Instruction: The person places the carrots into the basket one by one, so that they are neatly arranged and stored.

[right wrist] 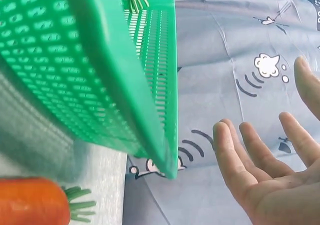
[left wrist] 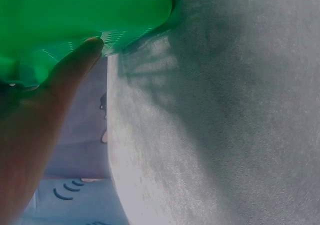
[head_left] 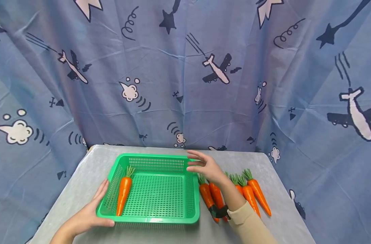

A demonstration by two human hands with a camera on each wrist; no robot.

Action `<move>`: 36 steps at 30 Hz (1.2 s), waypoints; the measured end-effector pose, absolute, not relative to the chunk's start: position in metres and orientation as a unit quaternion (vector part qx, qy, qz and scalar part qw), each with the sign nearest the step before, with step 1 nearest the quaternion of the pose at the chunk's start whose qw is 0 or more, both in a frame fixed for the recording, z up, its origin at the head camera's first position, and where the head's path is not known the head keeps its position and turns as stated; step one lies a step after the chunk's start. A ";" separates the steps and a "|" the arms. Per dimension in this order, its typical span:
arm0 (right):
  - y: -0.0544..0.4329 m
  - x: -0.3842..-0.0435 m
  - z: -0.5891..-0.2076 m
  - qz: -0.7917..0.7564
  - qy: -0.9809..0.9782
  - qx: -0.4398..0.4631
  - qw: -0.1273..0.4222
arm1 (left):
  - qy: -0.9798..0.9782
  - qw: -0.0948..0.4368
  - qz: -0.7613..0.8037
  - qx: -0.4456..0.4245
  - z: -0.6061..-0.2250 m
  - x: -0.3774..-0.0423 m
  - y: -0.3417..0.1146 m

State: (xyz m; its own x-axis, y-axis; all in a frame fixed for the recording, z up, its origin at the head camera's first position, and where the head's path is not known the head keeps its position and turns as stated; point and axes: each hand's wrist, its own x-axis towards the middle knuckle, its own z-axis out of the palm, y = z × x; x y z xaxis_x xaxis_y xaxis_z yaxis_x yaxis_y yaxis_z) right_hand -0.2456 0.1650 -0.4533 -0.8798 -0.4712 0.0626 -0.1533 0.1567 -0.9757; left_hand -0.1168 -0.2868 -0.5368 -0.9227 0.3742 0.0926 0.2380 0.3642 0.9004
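A green plastic basket with slotted walls sits on the table, and one orange carrot with a green top lies along its left side. My left hand touches the basket's near left corner, its fingers straight along the outside of the left wall and the thumb at the front. In the left wrist view a digit lies against the green wall. Over the far right corner my right hand hovers with fingers spread, holding nothing; the right wrist view shows its bare palm beside the rim.
Several carrots lie to the right of the basket, some partly hidden beneath my right forearm. A pale grey cloth covers the table. Blue curtains printed with planes and stars hang behind and on both sides.
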 end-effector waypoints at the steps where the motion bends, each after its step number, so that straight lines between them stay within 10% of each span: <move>1: 0.168 -0.246 -0.454 -0.615 0.750 -0.206 0.128 | 0.824 0.062 0.531 0.187 -0.537 -0.117 -0.287; 36: 0.219 -0.236 -0.470 -0.615 0.766 -0.169 0.082 | 0.830 0.071 0.522 0.183 -0.527 -0.116 -0.284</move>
